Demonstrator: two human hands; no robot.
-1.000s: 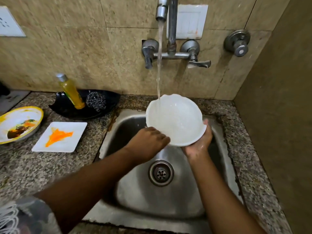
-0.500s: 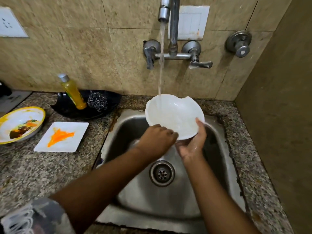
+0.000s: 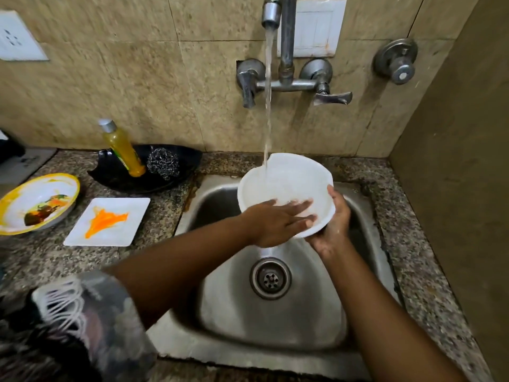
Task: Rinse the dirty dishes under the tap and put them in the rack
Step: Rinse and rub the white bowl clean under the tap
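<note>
A white bowl (image 3: pixel 286 180) is held tilted over the steel sink (image 3: pixel 275 312), and water from the tap (image 3: pixel 271 15) runs onto its far inner wall. My right hand (image 3: pixel 334 224) grips the bowl's right rim from below. My left hand (image 3: pixel 278 220) lies flat inside the bowl with fingers spread, blurred by motion. On the counter to the left sit a yellow-rimmed bowl (image 3: pixel 37 204) with dark and orange residue and a white square plate (image 3: pixel 108 221) smeared orange. No rack is in view.
A black dish (image 3: pixel 165 177) behind the plate holds a yellow soap bottle (image 3: pixel 122 148) and a steel scrubber (image 3: pixel 162 162). Tap handles (image 3: pixel 292 82) and a separate valve (image 3: pixel 396 60) stick out of the tiled wall. A side wall closes the right.
My left hand has gone from a closed grip at the bowl's lower left rim to lying flat inside it. The bowl has tilted more upward toward me, and my right hand has shifted lower under its right rim.
</note>
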